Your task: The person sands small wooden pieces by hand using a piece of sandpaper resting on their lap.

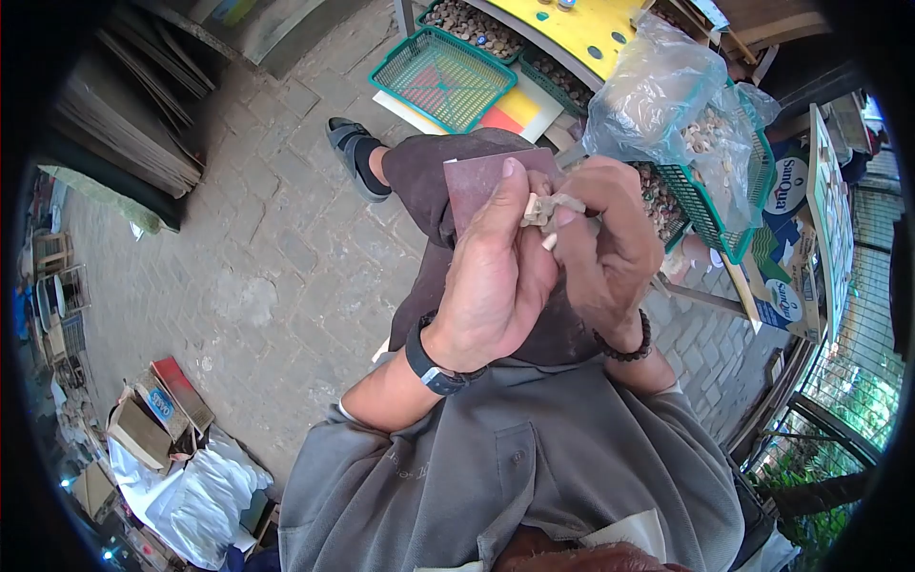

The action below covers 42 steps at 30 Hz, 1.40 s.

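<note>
My left hand (496, 276), with a watch at its wrist, is closed on a reddish-brown sheet that looks like sandpaper (472, 191); its thumb presses on the sheet's face. Close against it, my right hand (615, 229), with a beaded bracelet below, has its fingers curled around a small pale crumpled piece (545, 212). The piece sits between both hands, and its exact kind is not clear. Some of the right fingertips are hidden behind it. Both hands are above my lap.
A green plastic basket (448, 81) lies ahead near a yellow tabletop (572, 33). To the right, another green basket (729, 214) holds small pieces under a clear plastic bag (658, 91). A white sack (195, 496) and boxes lie on the paved floor (238, 219) at lower left.
</note>
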### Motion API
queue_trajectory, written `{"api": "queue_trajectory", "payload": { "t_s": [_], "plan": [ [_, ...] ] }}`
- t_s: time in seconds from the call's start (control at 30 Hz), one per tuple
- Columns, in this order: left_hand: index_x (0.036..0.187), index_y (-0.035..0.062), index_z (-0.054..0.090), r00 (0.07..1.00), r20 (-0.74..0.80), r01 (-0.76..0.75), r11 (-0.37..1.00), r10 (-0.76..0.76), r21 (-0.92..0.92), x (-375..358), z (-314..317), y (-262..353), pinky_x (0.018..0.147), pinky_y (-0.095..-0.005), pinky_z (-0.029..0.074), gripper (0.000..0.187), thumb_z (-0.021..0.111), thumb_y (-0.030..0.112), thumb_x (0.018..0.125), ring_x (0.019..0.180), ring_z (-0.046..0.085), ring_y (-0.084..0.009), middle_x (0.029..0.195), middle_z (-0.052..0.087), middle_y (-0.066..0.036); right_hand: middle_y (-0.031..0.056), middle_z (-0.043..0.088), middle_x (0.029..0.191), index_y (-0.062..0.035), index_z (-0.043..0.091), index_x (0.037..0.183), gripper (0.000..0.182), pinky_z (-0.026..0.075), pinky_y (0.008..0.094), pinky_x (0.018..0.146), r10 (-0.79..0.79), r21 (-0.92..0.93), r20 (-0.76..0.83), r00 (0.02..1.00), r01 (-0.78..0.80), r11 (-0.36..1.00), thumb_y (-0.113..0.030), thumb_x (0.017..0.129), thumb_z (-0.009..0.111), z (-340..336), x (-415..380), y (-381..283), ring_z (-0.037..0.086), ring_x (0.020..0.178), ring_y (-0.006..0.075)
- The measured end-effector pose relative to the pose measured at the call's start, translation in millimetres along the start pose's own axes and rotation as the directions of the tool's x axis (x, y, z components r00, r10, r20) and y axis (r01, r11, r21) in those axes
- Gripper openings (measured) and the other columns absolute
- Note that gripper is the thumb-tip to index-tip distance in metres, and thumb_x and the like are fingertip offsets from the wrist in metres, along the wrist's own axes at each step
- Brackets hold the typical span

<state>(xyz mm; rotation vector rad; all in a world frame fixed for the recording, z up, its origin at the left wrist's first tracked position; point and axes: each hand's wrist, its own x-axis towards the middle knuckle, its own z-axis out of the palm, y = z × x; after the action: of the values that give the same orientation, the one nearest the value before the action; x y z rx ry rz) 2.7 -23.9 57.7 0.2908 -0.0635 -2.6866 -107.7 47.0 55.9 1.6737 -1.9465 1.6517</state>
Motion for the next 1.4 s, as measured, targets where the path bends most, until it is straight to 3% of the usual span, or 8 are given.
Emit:
{"api": "queue_trajectory", "payload": {
  "t_s": [0.07,0.13,0.23,0.43,0.77,0.97,1.23,1.4],
  "plan": [
    [0.111,0.005,0.058,0.993,0.116,0.014,0.996,-0.004,-0.087,2.0,-7.3,-1.6,0.095,-0.0343,0.052,0.036,0.041,0.037,0.109,0.103,0.063,-0.0164,0.111,0.064,-0.006,0.0083,0.064,0.089,-0.0023,0.065,0.093,0.015,0.046,0.0355,0.078,0.059,0.075,-0.01,0.998,-0.058,0.995,0.003,0.079,0.068,-0.7,-1.9,-0.4,0.059,0.085,0.0269],
    [0.113,0.0044,0.058,1.0,0.027,0.015,1.0,-0.015,0.003,2.6,-4.3,-2.8,0.091,-0.0343,0.053,0.037,0.039,0.037,0.11,0.101,0.062,-0.0164,0.111,0.064,-0.006,0.0093,0.065,0.089,0.0001,0.065,0.095,0.01,0.047,0.0329,0.08,0.275,0.196,0.005,0.962,-0.27,0.943,0.003,0.085,0.065,-2.0,-3.2,-7.0,0.06,0.088,0.022],
    [0.117,0.0037,0.058,0.998,-0.054,0.021,0.999,-0.019,0.033,1.2,6.6,-0.3,0.088,-0.0336,0.053,0.038,0.039,0.036,0.11,0.099,0.062,-0.0162,0.111,0.064,-0.006,0.0096,0.066,0.091,0.0008,0.066,0.097,0.006,0.047,0.0314,0.081,0.384,0.315,0.025,0.923,-0.371,0.873,0.0,0.092,0.064,-3.9,-1.6,-8.7,0.06,0.09,0.0182],
    [0.118,0.0043,0.058,0.998,-0.035,-0.038,0.971,0.047,0.237,-0.2,2.5,-3.5,0.08,-0.0291,0.052,0.029,0.046,0.029,0.108,0.094,0.061,-0.0132,0.111,0.063,-0.005,0.0105,0.067,0.095,0.0018,0.066,0.097,0.006,0.047,0.0306,0.081,0.301,0.304,0.059,0.952,-0.305,0.903,-0.004,0.094,0.065,-6.4,0.4,-3.7,0.061,0.088,0.0174],
    [0.115,0.0011,0.058,0.997,-0.041,-0.055,0.958,0.069,0.281,-2.2,-6.9,2.9,0.073,-0.0269,0.052,0.024,0.045,0.019,0.106,0.084,0.061,-0.0134,0.105,0.063,-0.005,0.0111,0.066,0.096,0.001,0.065,0.095,0.005,0.048,0.0304,0.076,0.357,0.368,0.175,0.918,-0.397,0.841,-0.001,0.092,0.062,-7.5,-2.2,-8.5,0.062,0.084,0.018],
    [0.115,0.0006,0.059,0.994,-0.088,-0.038,0.969,0.061,0.244,-2.5,-3.1,5.1,0.069,-0.0275,0.053,0.029,0.043,0.024,0.107,0.081,0.062,-0.0138,0.105,0.064,-0.005,0.0143,0.062,0.101,0.0009,0.065,0.096,0.006,0.049,0.0305,0.07,0.082,0.099,0.098,0.992,-0.092,0.991,-0.002,0.091,0.062,-10.1,1.0,0.5,0.062,0.081,0.0199],
    [0.115,0.004,0.058,0.991,-0.045,-0.103,0.934,0.126,0.341,-3.2,-1.5,-3.6,0.065,-0.0222,0.05,0.032,0.051,0.034,0.107,0.078,0.06,-0.0096,0.101,0.063,-0.003,0.0116,0.062,0.105,0.0016,0.063,0.096,0.009,0.05,0.0272,0.068,0.405,0.383,0.158,0.9,-0.434,0.815,-0.003,0.098,0.057,-9.5,-3.0,-12.4,0.062,0.079,0.0133],
    [0.116,0.0037,0.056,0.997,0.019,-0.079,0.939,0.077,0.336,-2.4,-2.8,-3.9,0.064,-0.0215,0.048,0.029,0.05,0.03,0.107,0.075,0.056,-0.0093,0.094,0.058,-0.002,0.0101,0.062,0.108,0.003,0.062,0.096,0.015,0.048,0.0223,0.064,0.281,0.508,0.042,0.959,-0.263,0.82,-0.008,0.102,0.053,0.2,0.3,3.8,0.059,0.076,0.0064]
  ]
}}
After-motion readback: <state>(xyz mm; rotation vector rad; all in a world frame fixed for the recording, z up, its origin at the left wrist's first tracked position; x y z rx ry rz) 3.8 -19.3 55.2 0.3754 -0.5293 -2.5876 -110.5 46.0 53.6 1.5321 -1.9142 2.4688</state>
